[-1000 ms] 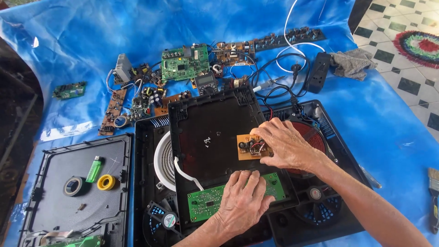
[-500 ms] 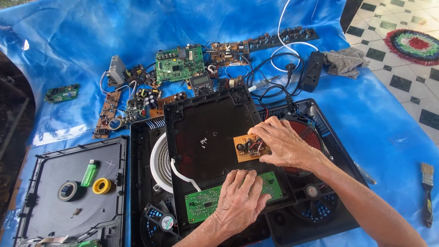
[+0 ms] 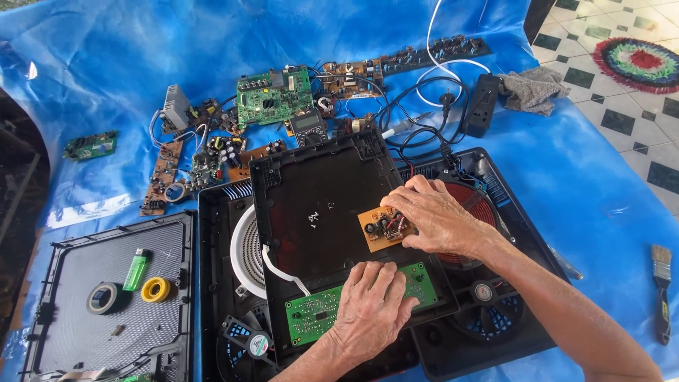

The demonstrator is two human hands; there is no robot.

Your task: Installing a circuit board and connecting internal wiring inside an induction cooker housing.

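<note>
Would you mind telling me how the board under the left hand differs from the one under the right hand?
The green board under the left hand is long and narrow; the tan board under the right hand is small and nearly square. The green board lies near the black panel's front edge, the tan board nearer its middle. The tan board carries upright parts; the green board looks flatter. Both rest on that panel.
</note>
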